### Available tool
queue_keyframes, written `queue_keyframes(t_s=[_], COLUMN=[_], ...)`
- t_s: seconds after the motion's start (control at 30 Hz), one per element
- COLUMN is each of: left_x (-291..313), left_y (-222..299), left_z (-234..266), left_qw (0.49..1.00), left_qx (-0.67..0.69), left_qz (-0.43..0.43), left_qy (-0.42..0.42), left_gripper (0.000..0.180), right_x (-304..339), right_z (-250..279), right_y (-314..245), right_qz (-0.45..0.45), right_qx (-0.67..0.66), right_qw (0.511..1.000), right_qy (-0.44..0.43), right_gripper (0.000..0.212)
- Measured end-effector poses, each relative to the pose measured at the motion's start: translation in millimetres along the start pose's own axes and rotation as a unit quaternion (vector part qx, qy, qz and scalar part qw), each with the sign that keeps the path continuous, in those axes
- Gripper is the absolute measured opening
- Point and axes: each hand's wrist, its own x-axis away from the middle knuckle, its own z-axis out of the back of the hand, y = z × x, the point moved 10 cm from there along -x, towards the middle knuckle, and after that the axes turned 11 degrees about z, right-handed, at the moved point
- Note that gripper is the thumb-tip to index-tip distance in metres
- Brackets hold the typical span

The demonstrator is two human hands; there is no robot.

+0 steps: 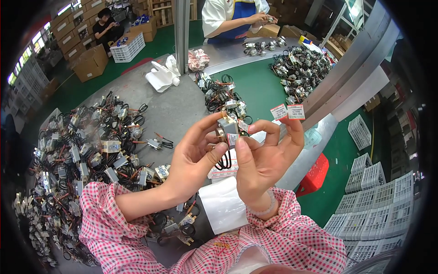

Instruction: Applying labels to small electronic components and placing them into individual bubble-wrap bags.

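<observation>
Thumb and fingers of the left hand [189,157] pinch a metal-cased electrical part [229,124], held up at the centre of the head view above the gray table [171,107], its black lead [223,160] looped below. The right hand [269,166] meets it from the other side, thumb tip at the edge of a red-and-white label [232,139] against the casing, forefinger curled near the part; whether those two close on anything, I cannot tell. Its other fingers are raised, with two more labels [295,112] at their tips. Under the hands lie a label sheet [230,171] and, nearer the body, glossy white paper [223,205]. To the left spreads a large heap of similar parts [91,155], with one loose part [155,144] just beside it. White crumpled cloth [163,76] rests near the metal post [181,39]. Beyond, more parts [303,68] are piled near a co-worker in a blue apron [242,18]. On the right stand a red stool [315,174] and white plastic crates [374,203].
</observation>
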Motion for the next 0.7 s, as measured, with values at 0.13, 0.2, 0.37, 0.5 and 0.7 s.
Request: queue_keyframes(t_s=[0.13,0.2,0.37,0.5,0.7], left_x=[-1,0,-2,-1,1], left_y=[1,2,0,2,2], left_z=[0,1,1,0,2], left_qw=[1.0,1.0,1.0,1.0,1.0], left_qx=[0.012,0.019,0.014,0.021,0.017], left_qz=[-0.008,-0.008,-0.002,-0.008,-0.009], left_qy=[0.008,0.011,0.008,0.009,0.014], left_gripper=[0.052,0.052,0.051,0.051,0.051], right_x=[0,-1,0,-1,2], right_z=[2,2,3,1,0], right_y=[3,6,8,6,4], right_qz=[-0.012,-0.026,-0.04,-0.024,-0.021], right_qx=[-0.019,-0.038,-0.06,-0.045,-0.037], right_qw=[1.0,0.999,0.997,0.999,0.999], right_qy=[0.011,0.02,0.028,0.018,0.015], right_gripper=[0.072,0.072,0.073,0.074,0.074])
